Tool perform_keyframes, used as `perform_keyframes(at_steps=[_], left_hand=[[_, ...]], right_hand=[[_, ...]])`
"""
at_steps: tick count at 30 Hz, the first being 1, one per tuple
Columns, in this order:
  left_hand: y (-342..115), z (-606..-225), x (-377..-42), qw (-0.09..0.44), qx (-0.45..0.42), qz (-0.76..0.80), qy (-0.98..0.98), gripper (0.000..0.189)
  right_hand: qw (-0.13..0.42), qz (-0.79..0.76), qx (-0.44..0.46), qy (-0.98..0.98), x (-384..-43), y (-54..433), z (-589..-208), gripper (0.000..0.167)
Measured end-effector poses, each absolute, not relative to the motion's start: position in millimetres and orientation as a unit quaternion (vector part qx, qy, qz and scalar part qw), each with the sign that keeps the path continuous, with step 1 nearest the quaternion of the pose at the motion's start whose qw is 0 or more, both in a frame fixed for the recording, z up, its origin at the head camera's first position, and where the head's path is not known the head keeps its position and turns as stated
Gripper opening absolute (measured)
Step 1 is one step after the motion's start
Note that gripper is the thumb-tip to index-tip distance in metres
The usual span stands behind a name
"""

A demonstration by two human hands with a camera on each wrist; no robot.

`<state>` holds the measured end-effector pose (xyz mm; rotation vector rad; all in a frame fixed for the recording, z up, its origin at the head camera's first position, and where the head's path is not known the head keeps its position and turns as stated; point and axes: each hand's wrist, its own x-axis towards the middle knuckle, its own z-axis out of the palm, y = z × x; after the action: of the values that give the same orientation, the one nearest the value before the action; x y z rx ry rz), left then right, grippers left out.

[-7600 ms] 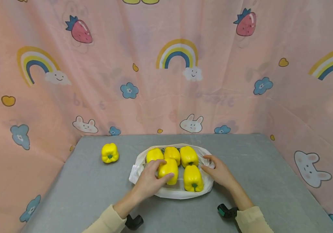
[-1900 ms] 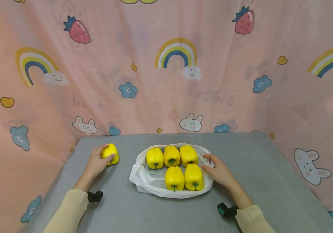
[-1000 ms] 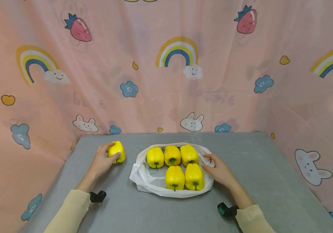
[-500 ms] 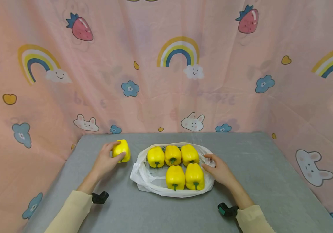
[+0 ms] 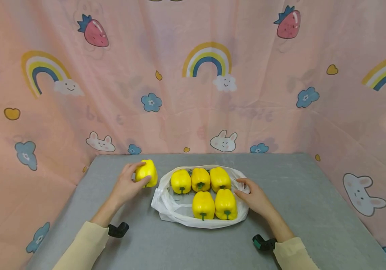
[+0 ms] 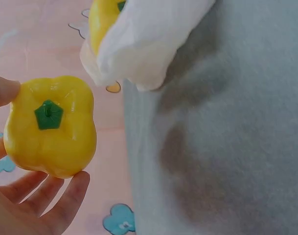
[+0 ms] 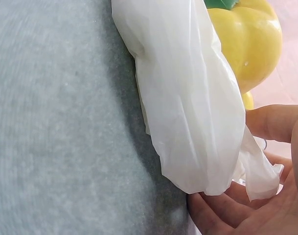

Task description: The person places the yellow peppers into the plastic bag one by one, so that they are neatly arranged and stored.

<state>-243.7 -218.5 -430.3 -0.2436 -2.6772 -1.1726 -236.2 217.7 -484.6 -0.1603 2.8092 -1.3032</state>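
My left hand (image 5: 128,183) grips a yellow bell pepper (image 5: 147,173) in the air just left of the white plastic bag (image 5: 167,212). The left wrist view shows this pepper's green stem (image 6: 49,115) and its shadow apart from it on the table. Inside the wide-mouthed bag, several yellow bell peppers (image 5: 203,205) sit in two rows, with a gap at the front left. My right hand (image 5: 258,202) holds the bag's right rim; in the right wrist view the thumb (image 7: 271,122) and fingers lie on either side of the plastic (image 7: 188,98).
A grey cloth-covered table (image 5: 301,206) lies under everything. Pink printed curtains (image 5: 253,93) hang behind it and along both sides. A black device (image 5: 118,230) is strapped to the left wrist, another black device (image 5: 263,243) to the right.
My left hand laid a pepper in the bag's front row, then took the lone pepper at the table's left, lifted it and carried it right toward the bag. The right hand stayed put.
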Motion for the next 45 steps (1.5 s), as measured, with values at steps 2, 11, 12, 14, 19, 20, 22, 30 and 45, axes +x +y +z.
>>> perform_keyframes(at_steps=[2, 11, 12, 14, 19, 20, 22, 30, 45], left_hand=[[-215.9, -427.7, -242.3, 0.105, -0.085, -0.396, -0.908, 0.057], [-203.4, -418.7, -234.6, 0.122, -0.118, -0.4, -0.901, 0.053], [-201.7, -417.9, -233.4, 0.121, -0.121, -0.402, -0.899, 0.053], [-198.4, -417.1, -231.0, 0.121, -0.129, -0.407, -0.896, 0.053], [-189.6, -416.3, -226.3, 0.114, -0.142, -0.427, -0.886, 0.051], [-187.8, -416.4, -225.5, 0.113, -0.145, -0.431, -0.883, 0.051], [-184.3, -417.5, -224.1, 0.113, -0.151, -0.437, -0.879, 0.051], [-170.4, -422.3, -217.6, 0.101, -0.17, -0.446, -0.873, 0.051], [-150.2, -432.6, -203.4, 0.074, -0.178, -0.443, -0.876, 0.049]], right_hand=[[0.02, -0.42, -0.054, 0.906, -236.2, 217.9, -484.9, 0.052], [0.02, -0.418, -0.053, 0.907, -236.7, 217.2, -485.3, 0.052], [0.02, -0.418, -0.053, 0.907, -236.8, 217.0, -485.4, 0.052], [0.02, -0.418, -0.053, 0.907, -237.1, 216.7, -485.4, 0.052], [0.018, -0.416, -0.056, 0.908, -237.6, 216.9, -485.0, 0.052], [0.017, -0.417, -0.055, 0.907, -237.6, 217.0, -484.8, 0.052], [0.016, -0.418, -0.056, 0.906, -237.4, 216.8, -484.4, 0.052], [0.019, -0.416, -0.054, 0.908, -236.4, 216.5, -483.4, 0.052], [0.017, -0.416, -0.058, 0.907, -236.5, 217.3, -485.1, 0.053]])
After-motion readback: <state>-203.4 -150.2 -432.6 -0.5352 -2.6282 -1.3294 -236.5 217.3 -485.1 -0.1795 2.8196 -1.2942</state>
